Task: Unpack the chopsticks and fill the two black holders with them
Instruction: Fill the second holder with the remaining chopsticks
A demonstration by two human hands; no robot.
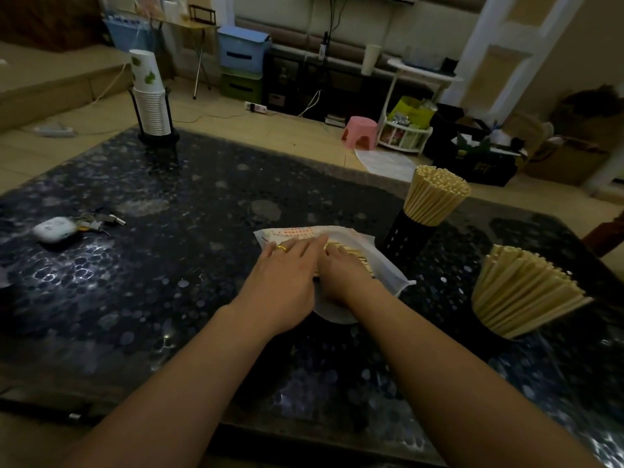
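Chopsticks [351, 253] lie in a white wrapper [381, 268] at frame centre, under both hands: left hand [287, 275] flat, right hand [341, 268] grip unclear. Filled holders [407, 243] stand right; open desk [169, 265] left.

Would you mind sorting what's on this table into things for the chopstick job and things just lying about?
For the job: chopstick packet under left hand and right hand; far holder; near holder; both packed with chopsticks.

Lying about: paper cup stack; earbud case; keys.
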